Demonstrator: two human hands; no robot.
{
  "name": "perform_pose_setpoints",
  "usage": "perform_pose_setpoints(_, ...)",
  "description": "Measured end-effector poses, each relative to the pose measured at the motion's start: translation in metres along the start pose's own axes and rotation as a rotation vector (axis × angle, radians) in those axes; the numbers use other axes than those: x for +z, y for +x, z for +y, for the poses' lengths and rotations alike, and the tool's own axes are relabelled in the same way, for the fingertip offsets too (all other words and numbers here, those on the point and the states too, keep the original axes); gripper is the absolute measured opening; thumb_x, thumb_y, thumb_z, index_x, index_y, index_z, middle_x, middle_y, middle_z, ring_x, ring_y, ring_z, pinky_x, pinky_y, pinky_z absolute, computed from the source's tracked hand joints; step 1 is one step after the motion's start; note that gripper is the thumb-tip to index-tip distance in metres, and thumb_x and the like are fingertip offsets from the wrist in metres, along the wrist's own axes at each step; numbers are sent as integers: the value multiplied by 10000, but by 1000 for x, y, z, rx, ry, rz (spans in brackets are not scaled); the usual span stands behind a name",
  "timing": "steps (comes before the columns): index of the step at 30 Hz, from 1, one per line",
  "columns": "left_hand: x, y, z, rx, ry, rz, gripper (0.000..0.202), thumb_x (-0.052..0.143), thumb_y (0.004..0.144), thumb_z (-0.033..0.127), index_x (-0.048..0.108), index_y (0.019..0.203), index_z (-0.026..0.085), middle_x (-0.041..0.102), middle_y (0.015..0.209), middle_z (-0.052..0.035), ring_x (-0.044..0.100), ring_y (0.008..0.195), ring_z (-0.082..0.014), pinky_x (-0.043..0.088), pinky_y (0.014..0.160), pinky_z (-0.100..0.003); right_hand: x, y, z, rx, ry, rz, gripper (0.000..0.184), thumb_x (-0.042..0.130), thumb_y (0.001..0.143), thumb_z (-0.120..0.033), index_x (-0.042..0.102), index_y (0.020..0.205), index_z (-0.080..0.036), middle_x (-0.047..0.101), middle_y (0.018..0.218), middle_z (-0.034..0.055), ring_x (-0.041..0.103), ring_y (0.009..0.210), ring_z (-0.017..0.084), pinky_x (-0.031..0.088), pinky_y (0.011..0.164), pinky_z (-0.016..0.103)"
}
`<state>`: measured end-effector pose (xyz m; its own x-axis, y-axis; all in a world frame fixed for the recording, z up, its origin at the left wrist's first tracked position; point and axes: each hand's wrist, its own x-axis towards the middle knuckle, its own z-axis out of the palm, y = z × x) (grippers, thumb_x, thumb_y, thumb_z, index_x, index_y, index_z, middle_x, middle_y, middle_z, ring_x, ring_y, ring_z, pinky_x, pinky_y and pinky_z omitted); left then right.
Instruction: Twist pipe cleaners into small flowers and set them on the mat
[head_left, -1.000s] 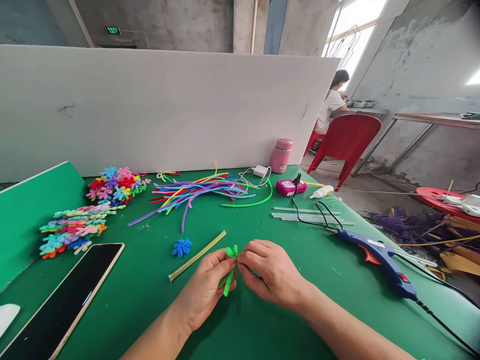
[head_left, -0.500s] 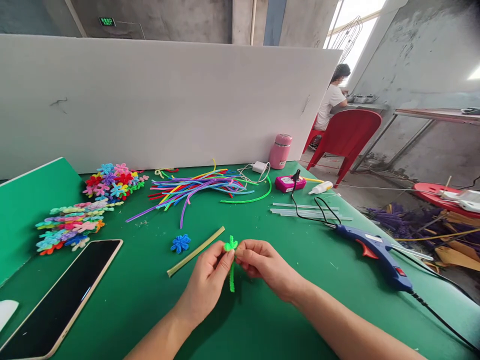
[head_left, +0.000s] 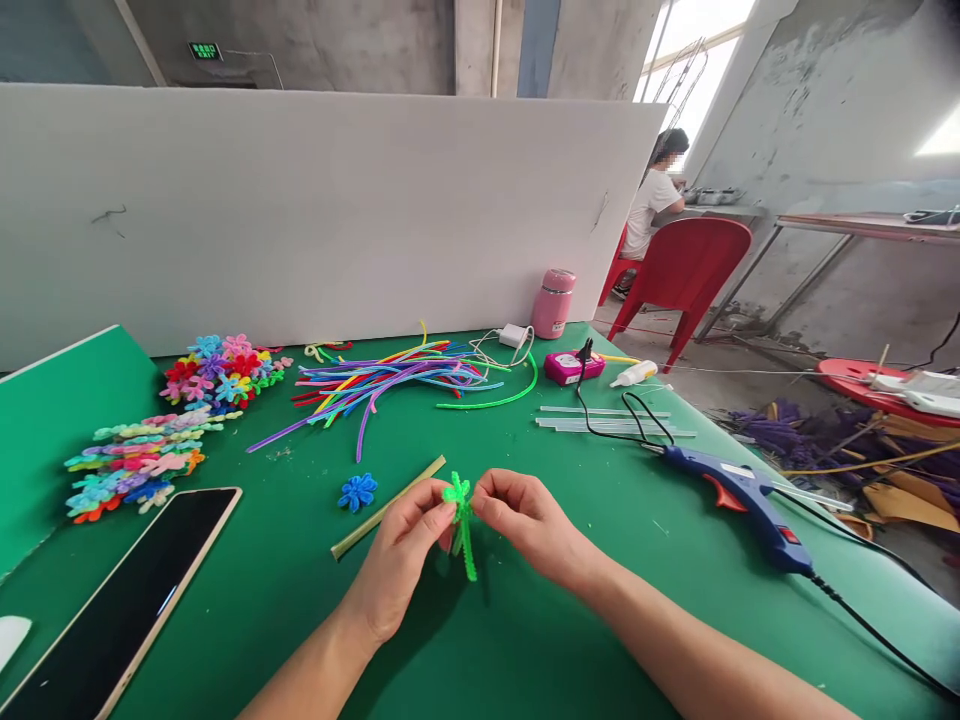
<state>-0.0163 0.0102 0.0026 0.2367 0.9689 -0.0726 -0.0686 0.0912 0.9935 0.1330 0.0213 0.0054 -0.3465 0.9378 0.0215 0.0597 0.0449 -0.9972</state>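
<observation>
A bright green pipe cleaner (head_left: 461,505), bent into small loops at its top, is held above the table between my hands. My left hand (head_left: 405,560) pinches its looped part from the left. Close against its right side, my right hand (head_left: 525,520) has thumb and forefinger closed at the loops; what lies between these fingertips is hard to see. A straight green end hangs down below the fingers. Just left of my left hand lie a blue pipe-cleaner flower (head_left: 358,491) and a flat yellowish-green strip (head_left: 375,520), which the hand partly covers.
Loose pipe cleaners (head_left: 390,382) lie at the back, finished flowers (head_left: 225,370) at the left. A phone (head_left: 127,610) rests front left. Clear glue sticks (head_left: 607,424) and a blue glue gun (head_left: 739,490) with its cord lie right. A pink flask (head_left: 553,303) stands by the white board.
The green pipe cleaner has turned in my fingers, showing more of its loops, and its hanging end now slants right. My right fingertips have shifted slightly. The whole view has moved a little.
</observation>
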Motion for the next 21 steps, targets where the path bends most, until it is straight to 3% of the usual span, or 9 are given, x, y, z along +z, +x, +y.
perform_pose_setpoints(5,-2,-2,4,23,28,-14,180,535,745,324,509,651,173,405,613,35,365,619,-115,336,587,-220,-3,-3,-7,-15,-117,-12,197,476,737,-279,410,591,-165,328,512,-62,262,480,65,203,441,209)
perform_pose_setpoints(9,0,-2,3,44,22,-16,198,540,746,340,496,653,172,396,604,39,352,607,-111,324,570,-217,-3,-3,-7,-12,-134,-17,200,482,739,-282,413,593,-164,324,511,-64,262,480,65,205,437,208)
perform_pose_setpoints(15,0,3,-3,80,57,164,258,555,750,346,457,580,179,392,534,49,356,537,-101,299,520,-215,-2,-1,-1,-54,-119,45,292,402,819,-395,463,667,-153,344,566,-48,290,517,78,249,463,207)
perform_pose_setpoints(18,1,3,-5,119,96,253,277,564,738,366,451,562,183,386,521,52,357,523,-103,290,508,-217,2,-3,0,-111,-214,24,215,470,791,-348,507,714,-151,438,600,-31,366,543,86,305,495,204)
perform_pose_setpoints(21,3,2,-4,120,123,269,289,565,727,370,442,541,186,376,516,53,356,517,-106,283,505,-220,6,-4,1,-166,-383,70,95,529,734,-247,543,706,-157,514,633,-12,423,563,97,344,528,209)
